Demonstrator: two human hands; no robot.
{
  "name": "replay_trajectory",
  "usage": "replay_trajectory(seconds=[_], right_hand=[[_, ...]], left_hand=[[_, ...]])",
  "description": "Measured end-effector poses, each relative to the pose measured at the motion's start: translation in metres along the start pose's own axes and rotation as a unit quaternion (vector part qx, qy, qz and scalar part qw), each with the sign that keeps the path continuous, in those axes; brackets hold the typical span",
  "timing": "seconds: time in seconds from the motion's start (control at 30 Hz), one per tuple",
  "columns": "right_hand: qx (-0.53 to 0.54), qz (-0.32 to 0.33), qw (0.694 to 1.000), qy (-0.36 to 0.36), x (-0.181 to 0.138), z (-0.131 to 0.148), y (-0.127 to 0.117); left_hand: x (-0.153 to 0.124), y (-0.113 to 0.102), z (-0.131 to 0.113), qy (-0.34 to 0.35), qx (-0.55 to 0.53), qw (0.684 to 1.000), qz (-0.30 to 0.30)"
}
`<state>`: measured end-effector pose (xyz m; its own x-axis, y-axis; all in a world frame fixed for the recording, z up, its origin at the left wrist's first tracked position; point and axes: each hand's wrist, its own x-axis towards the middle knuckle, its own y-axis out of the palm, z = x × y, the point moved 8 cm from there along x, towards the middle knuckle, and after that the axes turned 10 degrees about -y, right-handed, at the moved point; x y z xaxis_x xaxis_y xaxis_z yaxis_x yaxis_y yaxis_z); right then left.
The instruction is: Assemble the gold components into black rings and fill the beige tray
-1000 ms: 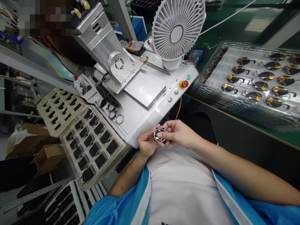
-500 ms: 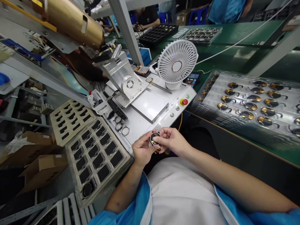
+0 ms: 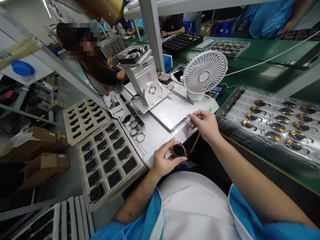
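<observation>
My left hand (image 3: 163,158) grips a round watch case (image 3: 178,150) by its edge, with thumb and fingers on either side. Its dark, flat face is turned up inside a thin metal rim. My right hand (image 3: 205,126) is raised apart from it, over the front edge of the white machine (image 3: 155,146). Its thumb and forefinger are pinched together. A tiny pale sliver shows at the fingertips, too small to name. Several metal rings (image 3: 140,137) lie on the machine's top, left of the hands.
At left, a tray of black parts (image 3: 110,156) has one round case (image 3: 96,193) in its near corner. A metal fixture (image 3: 147,83) and a white fan (image 3: 204,76) stand behind. A clear tray (image 3: 232,113) of round parts with flex cables is at right. Another person (image 3: 100,71) sits beyond.
My right hand has left the watch case and moved up and right to the machine's edge. My left hand keeps the case, its dark face now showing. The view has turned leftward.
</observation>
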<state>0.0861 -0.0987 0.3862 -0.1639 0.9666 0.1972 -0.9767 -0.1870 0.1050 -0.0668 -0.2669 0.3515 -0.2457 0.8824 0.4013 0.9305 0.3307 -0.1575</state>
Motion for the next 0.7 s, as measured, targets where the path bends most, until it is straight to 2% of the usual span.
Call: replay_trajectory(seconds=[0.17,0.27,0.7], right_hand=[[-0.041,0.115,0.993,0.004,-0.072,0.014,0.014],[-0.053,0.144,0.988,0.012,-0.099,0.01,0.019],[-0.083,0.15,0.985,0.002,-0.107,-0.005,0.023]], left_hand=[[-0.001,0.004,0.001,-0.026,-0.017,0.999,0.006],[-0.002,0.004,0.002,-0.046,-0.035,0.998,0.011],[-0.004,0.004,0.006,-0.06,-0.038,0.997,0.008]])
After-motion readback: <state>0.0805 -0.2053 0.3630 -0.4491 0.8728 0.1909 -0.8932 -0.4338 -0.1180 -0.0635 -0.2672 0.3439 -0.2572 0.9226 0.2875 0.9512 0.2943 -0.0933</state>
